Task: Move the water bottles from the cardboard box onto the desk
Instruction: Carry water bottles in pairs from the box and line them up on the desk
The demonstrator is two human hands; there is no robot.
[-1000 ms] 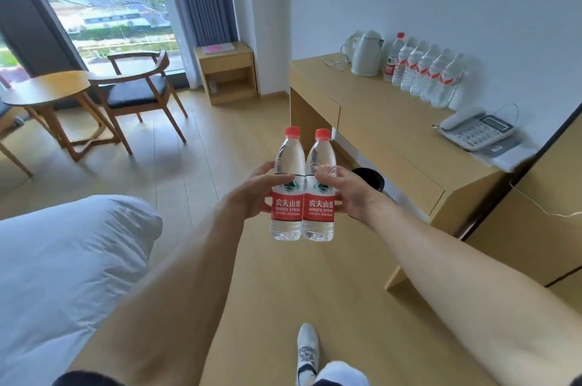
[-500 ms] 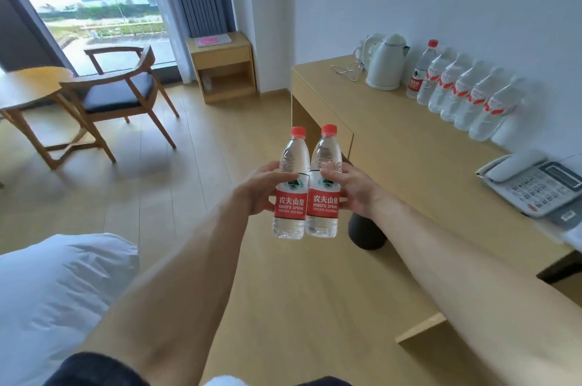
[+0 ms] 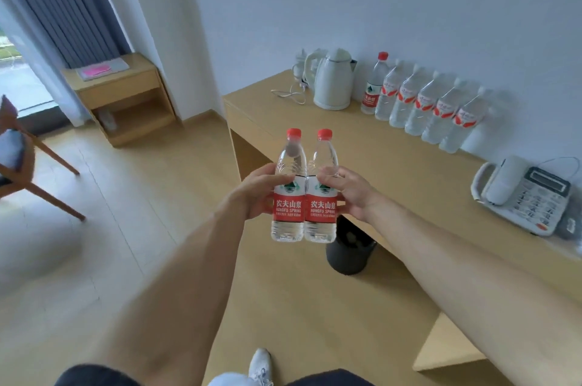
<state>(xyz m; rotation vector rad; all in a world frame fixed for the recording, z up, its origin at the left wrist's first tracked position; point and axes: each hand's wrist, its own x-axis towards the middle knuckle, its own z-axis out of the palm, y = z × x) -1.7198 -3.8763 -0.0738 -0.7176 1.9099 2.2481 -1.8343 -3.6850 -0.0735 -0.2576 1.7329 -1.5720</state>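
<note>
Closer now: the bench [image 3: 393,165] fills more of the view than half a second ago, the bed has dropped out of sight on the left, and the pair of bottles is carried just as before, upright and side by side. Left hand [image 3: 258,193] has its fingers and thumb curled round the left bottle [image 3: 288,190], right hand [image 3: 349,193] wraps the right bottle [image 3: 321,190] the same way. Both bottles are clear with red caps and red labels, touching each other along their sides, held in the air in front of the bench's near edge, not yet over its top. Just below and behind them, a dark waste bin [image 3: 349,253] sits on the wooden floor [image 3: 126,228] under the bench.

Out on the bench top, against the wall, a row of bottles [image 3: 422,102] already stands in line, the leftmost with a red cap, the rest with pale caps as far as the blur allows. Left of that row is a white kettle [image 3: 333,80] with its cord lying beside it. At the right end, a white telephone [image 3: 522,196] rests on the bench. Farther left, by the grey curtain [image 3: 63,7], stands a small wooden nightstand [image 3: 122,99], and a chair [image 3: 25,171] leg pokes in at the edge. Down at the bottom, a white shoe [image 3: 259,363].
</note>
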